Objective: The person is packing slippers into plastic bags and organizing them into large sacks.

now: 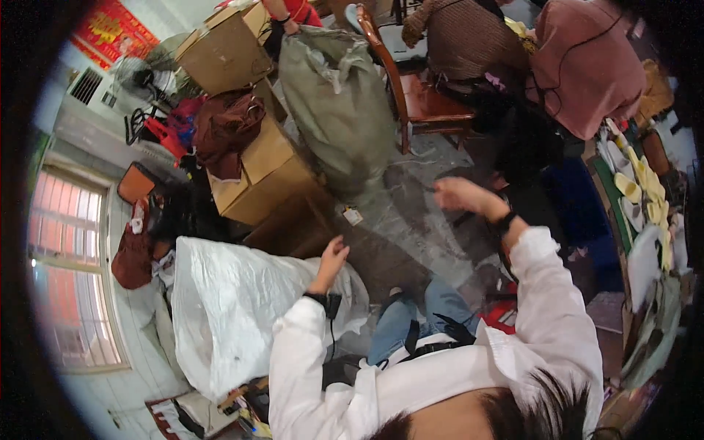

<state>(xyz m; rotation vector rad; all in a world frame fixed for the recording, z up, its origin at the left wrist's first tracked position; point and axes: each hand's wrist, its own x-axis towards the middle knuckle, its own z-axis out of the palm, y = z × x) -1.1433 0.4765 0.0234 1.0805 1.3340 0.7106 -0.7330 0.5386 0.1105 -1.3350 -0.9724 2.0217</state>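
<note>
My left hand [334,262] is raised over the right edge of a big white plastic sack [231,308], its fingers loosely bent and slightly apart with nothing visible in them. To the right and farther forward, my right hand [466,196] hangs above a clear plastic sheet [422,227] spread on the floor. Its fingers are curled together; whatever they hold, if anything, is too small to make out. Dark bands circle both wrists, and a black cable hangs from the left one. A small white tag [353,215] lies on the floor between the hands.
A bulging grey-green sack [334,110] stands ahead, gripped at its top by another person's hand [291,27]. Cardboard boxes [257,180] with dark red cloth stand left of it. A wooden chair [433,103] is on its right. Light-coloured pieces crowd a workbench [612,213] at far right.
</note>
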